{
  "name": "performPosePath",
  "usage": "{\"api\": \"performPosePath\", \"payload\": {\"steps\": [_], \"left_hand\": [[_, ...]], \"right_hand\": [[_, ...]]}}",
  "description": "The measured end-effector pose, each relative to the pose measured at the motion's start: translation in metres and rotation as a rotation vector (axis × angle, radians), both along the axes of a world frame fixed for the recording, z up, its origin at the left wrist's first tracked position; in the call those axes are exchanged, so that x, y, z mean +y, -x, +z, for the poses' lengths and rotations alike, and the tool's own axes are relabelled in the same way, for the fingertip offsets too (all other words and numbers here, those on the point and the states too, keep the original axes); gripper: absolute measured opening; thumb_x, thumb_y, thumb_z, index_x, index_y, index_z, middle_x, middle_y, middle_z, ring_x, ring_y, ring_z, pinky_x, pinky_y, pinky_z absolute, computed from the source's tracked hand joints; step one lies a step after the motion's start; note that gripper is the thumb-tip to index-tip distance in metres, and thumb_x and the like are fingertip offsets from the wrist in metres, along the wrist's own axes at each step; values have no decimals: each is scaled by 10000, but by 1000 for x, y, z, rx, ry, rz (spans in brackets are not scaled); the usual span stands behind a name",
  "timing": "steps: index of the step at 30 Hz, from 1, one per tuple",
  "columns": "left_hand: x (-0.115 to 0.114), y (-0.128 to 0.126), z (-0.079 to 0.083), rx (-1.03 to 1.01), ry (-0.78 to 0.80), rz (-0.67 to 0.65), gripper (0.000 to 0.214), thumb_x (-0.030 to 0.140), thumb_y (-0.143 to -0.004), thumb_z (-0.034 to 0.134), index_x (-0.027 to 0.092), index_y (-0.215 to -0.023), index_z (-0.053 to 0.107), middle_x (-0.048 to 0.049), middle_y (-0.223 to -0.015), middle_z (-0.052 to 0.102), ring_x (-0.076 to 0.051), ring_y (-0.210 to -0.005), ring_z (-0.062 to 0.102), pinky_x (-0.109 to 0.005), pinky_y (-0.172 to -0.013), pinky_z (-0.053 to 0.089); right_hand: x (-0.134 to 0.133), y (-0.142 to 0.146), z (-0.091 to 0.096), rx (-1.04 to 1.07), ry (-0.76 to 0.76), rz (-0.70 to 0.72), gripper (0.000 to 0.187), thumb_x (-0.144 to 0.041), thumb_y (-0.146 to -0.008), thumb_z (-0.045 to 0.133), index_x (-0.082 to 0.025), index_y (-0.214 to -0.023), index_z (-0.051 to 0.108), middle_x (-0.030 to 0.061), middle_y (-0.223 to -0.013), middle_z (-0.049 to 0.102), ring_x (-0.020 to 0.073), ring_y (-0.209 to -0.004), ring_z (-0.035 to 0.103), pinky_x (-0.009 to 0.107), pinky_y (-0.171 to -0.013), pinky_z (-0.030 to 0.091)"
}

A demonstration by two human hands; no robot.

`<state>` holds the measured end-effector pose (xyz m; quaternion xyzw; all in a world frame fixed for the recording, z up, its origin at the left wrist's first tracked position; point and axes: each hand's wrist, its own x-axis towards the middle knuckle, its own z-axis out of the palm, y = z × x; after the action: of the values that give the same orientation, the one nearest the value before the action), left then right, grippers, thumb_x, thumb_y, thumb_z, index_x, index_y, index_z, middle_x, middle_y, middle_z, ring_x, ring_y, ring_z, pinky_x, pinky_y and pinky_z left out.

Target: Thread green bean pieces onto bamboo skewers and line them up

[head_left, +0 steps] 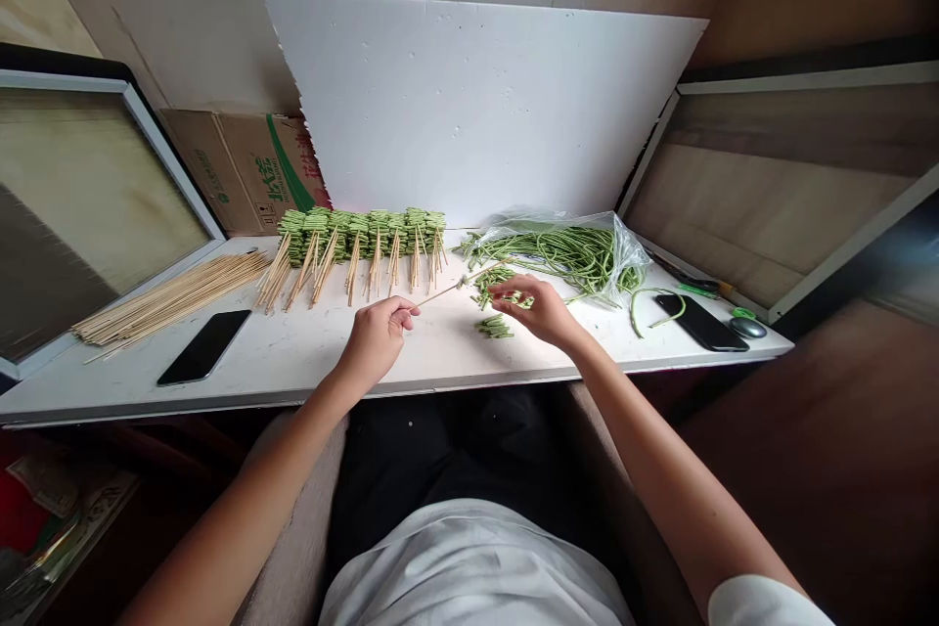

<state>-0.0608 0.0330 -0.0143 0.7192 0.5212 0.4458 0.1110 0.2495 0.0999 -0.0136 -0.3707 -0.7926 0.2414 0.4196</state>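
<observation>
Table (242, 362): left hand (376, 342) grips one skewer (440, 294); right hand (532, 308) near beans (493, 327).

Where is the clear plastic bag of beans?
Head view: the clear plastic bag lies at the white table's right, behind the right hand, left of a black smartphone.

Passage along white table front (293, 367); skewered bean bundles (363, 237) ahead of left hand (374, 342); plastic bag (623, 254) ahead of right hand (532, 308).

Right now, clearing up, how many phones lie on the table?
2: a smartphone front left by the loose skewers, another smartphone far right past the plastic bag.
</observation>
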Motion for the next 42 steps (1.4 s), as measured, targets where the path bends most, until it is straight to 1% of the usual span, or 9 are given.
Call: {"api": "performPosePath", "payload": {"steps": [3, 8, 11, 17, 21, 26, 30, 35, 42], "left_hand": [[4, 1, -3, -22, 28, -2, 235, 195, -975, 518, 190, -930, 749, -35, -790, 758, -194, -726, 694, -304, -743, 532], [6, -1, -10, 26, 22, -23, 226, 212, -990, 523, 196, -956, 745, -39, -816, 771, -202, -754, 713, -314, -761, 543], [4, -2, -11, 39, 12, -34, 239, 238, -1010, 518, 193, -985, 751, -40, -819, 769, -204, -762, 717, -316, -768, 545], [4, -4, -13, 32, 12, -55, 245, 273, -1019, 523, 187, -988, 751, -43, -818, 763, -205, -763, 716, -320, -767, 546], [4, -4, -13, 20, 4, -61, 252, 298, -1022, 523, 184, -992, 745, -52, -827, 765, -209, -775, 723, -322, -768, 554], [3, -4, -12, 4, -18, -56, 251, 322, -1022, 526, 187, -1017, 737, -65, -866, 777, -214, -790, 738, -327, -763, 567], [4, -3, -15, 6, -42, -55, 256, 330, -1031, 520, 189, -1040, 734, -67, -898, 778, -216, -810, 744, -327, -763, 569], [5, -5, -17, 17, -54, -49, 287, 320, -1044, 494, 189, -1108, 742, -78, -971, 790, -204, -805, 734, -315, -733, 559], [1, -9, -16, 40, -96, -59, 284, 301, -1027, 499, 187, -1069, 757, -88, -1029, 809, -184, -763, 714, -306, -717, 554]], "right_hand": [[15, -14, -16, -309, -158, -71, 163, -274, -968, 742, -236, -1070, 863, 127, -1090, 812, 350, -1056, 675, 557, -990, 530], [24, -9, -48, -479, -231, -86, 265, -144, -1001, 626, -217, -1112, 854, 143, -1096, 804, 344, -1074, 652, 527, -990, 539], [23, -6, -52, -501, -247, -120, 235, -134, -988, 636, -205, -1031, 856, 142, -1014, 795, 340, -1045, 644, 505, -984, 532], [20, -6, -45, -457, -253, -178, 158, -128, -945, 693, -190, -954, 838, 139, -987, 795, 367, -1069, 633, 488, -928, 532], [19, -6, -37, -215, -164, -181, 161, -236, -956, 726, -226, -1055, 853, 121, -1000, 822, 356, -1037, 674, 479, -877, 551], [18, -7, -22, 317, 219, -132, 334, -516, -831, 873, -254, -1037, 869, 97, -1091, 832, 285, -927, 736, 407, -777, 578], [12, -5, -8, 645, 422, -58, 383, -550, -738, 938, -262, -976, 854, 41, -970, 801, 199, -882, 690, 309, -726, 537], [2, -1, 6, 801, 512, 59, 326, -538, -759, 938, -266, -904, 832, 16, -944, 764, 157, -894, 673, 261, -728, 523], [-5, 3, 14, 938, 578, 98, 327, -491, -759, 952, -287, -976, 818, 25, -1144, 821, 244, -1251, 711, 321, -976, 571]]}}
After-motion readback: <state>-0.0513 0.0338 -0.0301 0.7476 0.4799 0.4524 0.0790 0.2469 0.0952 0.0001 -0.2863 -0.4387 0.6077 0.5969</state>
